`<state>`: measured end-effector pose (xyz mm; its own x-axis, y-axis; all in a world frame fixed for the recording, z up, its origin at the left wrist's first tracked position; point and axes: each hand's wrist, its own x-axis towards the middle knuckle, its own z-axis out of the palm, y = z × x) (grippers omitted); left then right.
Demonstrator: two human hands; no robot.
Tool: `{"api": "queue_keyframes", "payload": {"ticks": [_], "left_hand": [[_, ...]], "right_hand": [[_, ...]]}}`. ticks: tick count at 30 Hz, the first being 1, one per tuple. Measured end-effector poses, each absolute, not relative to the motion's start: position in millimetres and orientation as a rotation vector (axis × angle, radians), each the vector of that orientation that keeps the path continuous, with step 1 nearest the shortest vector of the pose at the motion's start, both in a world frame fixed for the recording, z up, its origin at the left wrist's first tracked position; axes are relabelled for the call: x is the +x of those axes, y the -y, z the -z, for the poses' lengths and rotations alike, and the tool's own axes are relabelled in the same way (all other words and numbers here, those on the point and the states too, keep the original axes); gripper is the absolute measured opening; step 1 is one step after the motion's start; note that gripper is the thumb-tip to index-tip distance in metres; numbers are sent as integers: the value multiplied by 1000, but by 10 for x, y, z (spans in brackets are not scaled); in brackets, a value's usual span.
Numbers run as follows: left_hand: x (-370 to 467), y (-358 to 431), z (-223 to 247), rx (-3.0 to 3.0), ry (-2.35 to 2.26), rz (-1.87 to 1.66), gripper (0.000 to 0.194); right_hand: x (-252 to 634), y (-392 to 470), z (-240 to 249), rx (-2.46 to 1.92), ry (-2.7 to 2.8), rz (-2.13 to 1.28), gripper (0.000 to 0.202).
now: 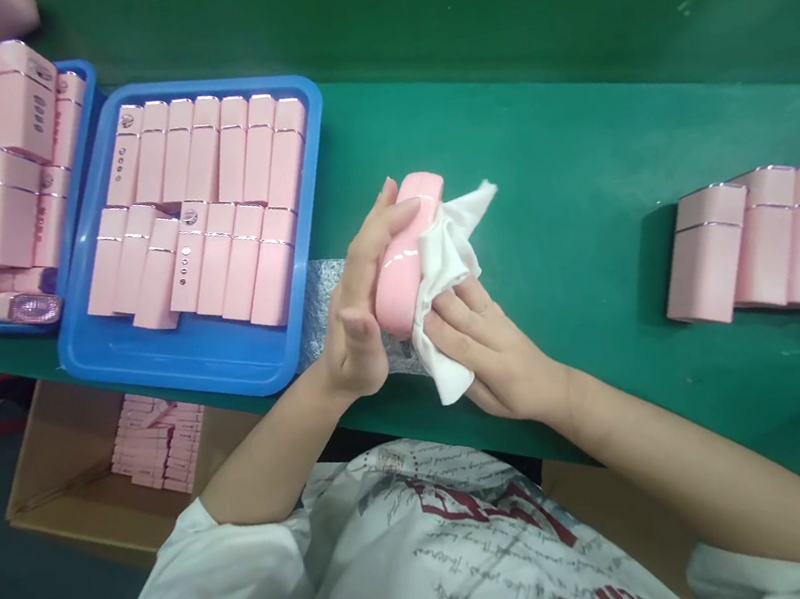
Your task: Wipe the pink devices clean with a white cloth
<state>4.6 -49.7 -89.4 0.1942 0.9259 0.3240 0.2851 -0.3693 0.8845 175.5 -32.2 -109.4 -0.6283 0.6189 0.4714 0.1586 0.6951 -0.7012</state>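
Observation:
A glossy pink case (pixel 402 284) with rounded ends is held up over the green worktop, tilted. My left hand (pixel 361 295) grips it from its left side, fingers along the far end and thumb nearer me. On its right side, my right hand (pixel 487 346) presses a crumpled white cloth (pixel 447 251) against the case. The fingers of that hand are bent round the cloth, and one corner of it sticks out to the upper right. Which face of the case lies under the cloth is hidden.
A blue tray (pixel 172 351) holds two rows of pink cases, beside another blue tray (pixel 79 87) piled with more. Several pink cases (pixel 708 256) stand at the right of the green worktop (pixel 538 166). A cardboard box (pixel 52 456) with pink pieces sits below the left edge.

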Motion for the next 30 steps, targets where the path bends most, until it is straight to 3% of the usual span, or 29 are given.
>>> {"api": "queue_keyframes", "payload": {"ticks": [4,11,15,19,23,27,30], "left_hand": [[46,485,914,1697,-992,-1370,64],[15,463,888,2000,-1139,-1266,58],[47,453,822,2173,-1201,-1283,71],[93,489,846,2263,-1411,-1290,91],[109,563,936,2161,-1542,-1257,98],[63,591,927,2103,-1519,-1255,93],[0,556,868,2103,-1385,-1279,80]], "right_hand": [[1756,325,1074,-717,2049,-872,46],[1837,373,1018,-973,1269,-1585,72],[1880,173,1035,-998,800,-1767,80],[1909,94,1068,-1070,793,-1733,66],[1891,126,1076,-1045,807,-1736,54],[1919,123,1040,-937,893,-1813,46],[1986,98,1011,-823,1289,-1732,64]]}}
